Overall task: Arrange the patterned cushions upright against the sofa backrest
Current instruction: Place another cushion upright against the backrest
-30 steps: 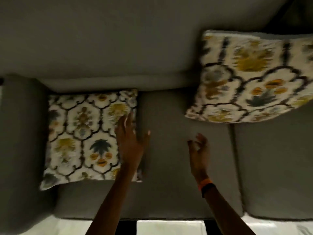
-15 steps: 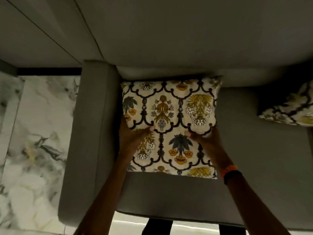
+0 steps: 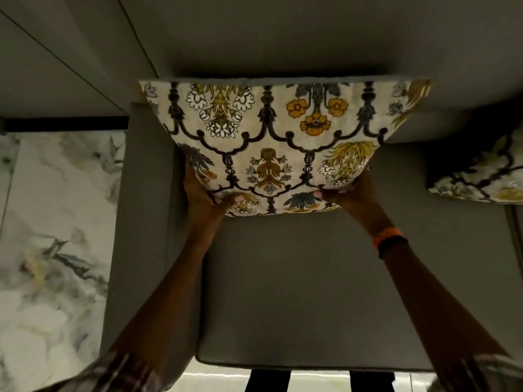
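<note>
Both hands are clamped on the cushion (image 3: 283, 142) — the left hand (image 3: 202, 198) grips its lower left corner, the right hand (image 3: 349, 195) its lower right, thumbs pressed onto the patterned face. The cushion is lifted off the seat (image 3: 311, 292) and tipped up, its top edge at or just in front of the backrest (image 3: 283, 38); whether it actually touches there I can't tell. It sits at the sofa's left end, just beside the armrest (image 3: 141, 222). An orange band (image 3: 386, 239) is on the right wrist.

A second cushion (image 3: 481, 171) lies further right along the sofa, slumped and partly in shadow — looks not yet stood up, though its exact lean is hard to read.

Step in hand, as I judge it: standing the first cushion against the backrest. Roughly half the job left.

Risks from here:
- Let go while the bottom edge is off the seat and the cushion drops and flops forward, face down.
- Bottom set too far forward — it slides out and ends up lying flat.
- Soft filling; the grip is only at the low corners, so the top may fold over instead of standing square.
- Pushed too far left, it wedges crooked against the armrest.
</note>
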### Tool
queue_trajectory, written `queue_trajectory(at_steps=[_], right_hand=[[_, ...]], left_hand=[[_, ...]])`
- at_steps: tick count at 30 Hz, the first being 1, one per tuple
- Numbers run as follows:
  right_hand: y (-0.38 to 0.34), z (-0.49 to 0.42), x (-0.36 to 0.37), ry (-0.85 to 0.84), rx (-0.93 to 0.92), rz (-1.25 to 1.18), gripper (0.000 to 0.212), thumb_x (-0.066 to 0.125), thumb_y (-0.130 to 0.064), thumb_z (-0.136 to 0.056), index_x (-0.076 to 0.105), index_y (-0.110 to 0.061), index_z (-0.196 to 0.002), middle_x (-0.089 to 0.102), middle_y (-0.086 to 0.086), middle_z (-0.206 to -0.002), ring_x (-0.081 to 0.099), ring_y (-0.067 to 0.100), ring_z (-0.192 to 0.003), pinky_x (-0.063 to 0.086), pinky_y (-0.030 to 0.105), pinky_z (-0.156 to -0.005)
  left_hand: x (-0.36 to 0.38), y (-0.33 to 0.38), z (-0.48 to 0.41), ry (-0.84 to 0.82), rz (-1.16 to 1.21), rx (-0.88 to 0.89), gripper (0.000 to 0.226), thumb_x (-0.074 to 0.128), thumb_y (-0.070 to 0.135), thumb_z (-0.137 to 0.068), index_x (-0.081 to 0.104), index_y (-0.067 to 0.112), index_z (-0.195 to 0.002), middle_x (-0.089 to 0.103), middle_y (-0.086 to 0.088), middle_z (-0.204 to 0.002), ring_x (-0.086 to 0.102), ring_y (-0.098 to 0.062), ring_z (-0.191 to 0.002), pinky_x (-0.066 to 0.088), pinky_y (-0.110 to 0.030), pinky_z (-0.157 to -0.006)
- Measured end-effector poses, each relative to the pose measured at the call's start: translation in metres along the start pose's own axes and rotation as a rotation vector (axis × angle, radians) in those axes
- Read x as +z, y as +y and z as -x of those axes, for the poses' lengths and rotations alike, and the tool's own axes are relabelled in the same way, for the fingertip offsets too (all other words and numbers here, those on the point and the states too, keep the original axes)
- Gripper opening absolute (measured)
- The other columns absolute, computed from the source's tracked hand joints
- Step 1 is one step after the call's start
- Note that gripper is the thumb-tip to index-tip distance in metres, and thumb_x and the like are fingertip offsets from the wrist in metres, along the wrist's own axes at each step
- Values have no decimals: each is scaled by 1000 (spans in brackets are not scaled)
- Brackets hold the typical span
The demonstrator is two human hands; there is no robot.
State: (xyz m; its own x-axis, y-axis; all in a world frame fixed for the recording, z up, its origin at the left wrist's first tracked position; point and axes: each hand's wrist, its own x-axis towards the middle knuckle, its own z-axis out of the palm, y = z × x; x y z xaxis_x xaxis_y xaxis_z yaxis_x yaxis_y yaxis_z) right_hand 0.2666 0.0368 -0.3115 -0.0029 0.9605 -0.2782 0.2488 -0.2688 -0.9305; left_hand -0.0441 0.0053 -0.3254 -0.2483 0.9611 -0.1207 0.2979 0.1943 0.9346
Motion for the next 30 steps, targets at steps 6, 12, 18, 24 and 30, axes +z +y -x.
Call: queue_trajectory(at_steps=[6, 12, 18, 24, 30], right_hand=[[-67, 52, 31, 608, -514, 262, 87, 89, -29, -85, 34, -19, -153, 23, 30, -166, 26, 45, -157, 28, 39, -131], [-55, 10, 93, 628, -780, 853, 48, 62, -43, -102, 46, -31, -145, 52, 31, -155, 33, 46, -146, 28, 75, -119], [62, 69, 81, 233, -548, 916, 74, 83, -16, -85, 48, -27, -149, 43, 19, -160, 37, 37, -149, 41, 68, -115], [28, -1, 0, 253, 22, 79, 133, 103, -16, -62, 20, -17, -165, 24, 11, -172, 31, 24, -156, 37, 18, -123], [11, -10, -4, 52, 54, 90, 95, 102, -6, -61, 54, 0, -143, 65, 6, -138, 61, 1, -121, 56, 24, -108]], left_hand=[[3, 69, 21, 368, -473, 631, 101, 82, 44, -83, 15, 27, -157, 24, -19, -159, 16, -33, -153, 25, -64, -122], [55, 48, 5, 260, -901, 787, 76, 57, 50, -99, 16, 27, -159, 7, -7, -168, -13, -20, -157, 15, -67, -122], [59, -32, 78, -55, -864, 442, 88, 77, 32, -89, 23, 27, -158, 17, -4, -162, 9, -23, -153, 27, -61, -120], [32, -2, 13, 165, -126, -95, 151, 100, 39, -54, -6, 20, -160, 0, -6, -170, 7, -15, -154, 20, -17, -124], [32, 5, 4, 77, -132, -64, 140, 99, 16, -56, 3, 18, -158, 21, 10, -156, 24, 2, -146, 23, -1, -114]])
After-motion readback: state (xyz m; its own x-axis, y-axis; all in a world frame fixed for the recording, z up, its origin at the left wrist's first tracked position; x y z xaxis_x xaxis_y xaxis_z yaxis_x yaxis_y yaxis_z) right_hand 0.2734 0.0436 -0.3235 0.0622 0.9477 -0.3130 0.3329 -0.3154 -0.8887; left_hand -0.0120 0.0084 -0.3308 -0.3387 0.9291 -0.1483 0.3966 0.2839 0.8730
